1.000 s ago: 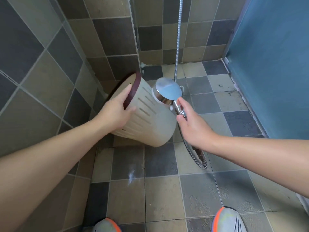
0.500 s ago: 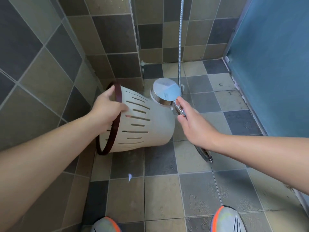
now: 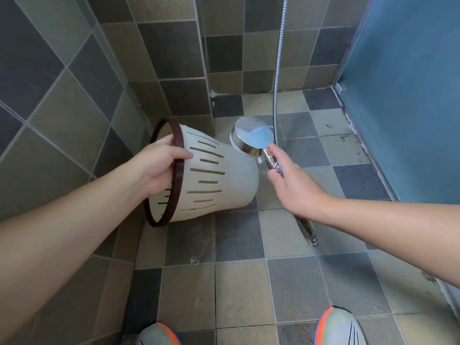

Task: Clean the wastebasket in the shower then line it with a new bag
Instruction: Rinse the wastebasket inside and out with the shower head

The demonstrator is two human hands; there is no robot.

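A cream wastebasket (image 3: pixel 224 180) with slotted sides and a dark brown rim lies tipped on its side in the air, its mouth facing left towards me. My left hand (image 3: pixel 156 170) grips that rim, fingers curled over its edge. My right hand (image 3: pixel 288 185) holds the chrome handle of a shower head (image 3: pixel 251 139), whose round face hangs just above the basket's closed base end. A metal hose (image 3: pixel 278 70) runs up from the floor area behind the head.
Tiled walls close in on the left and at the back, and a blue panel (image 3: pixel 410 95) stands on the right. The tiled floor (image 3: pixel 249 282) spreads below. The toes of my two shoes (image 3: pixel 338 329) show at the bottom edge.
The basket has swung round: its brown rim, which pointed up and away, now faces left towards me. My left hand kept its hold on the rim. The shower head has stayed near the basket's base.
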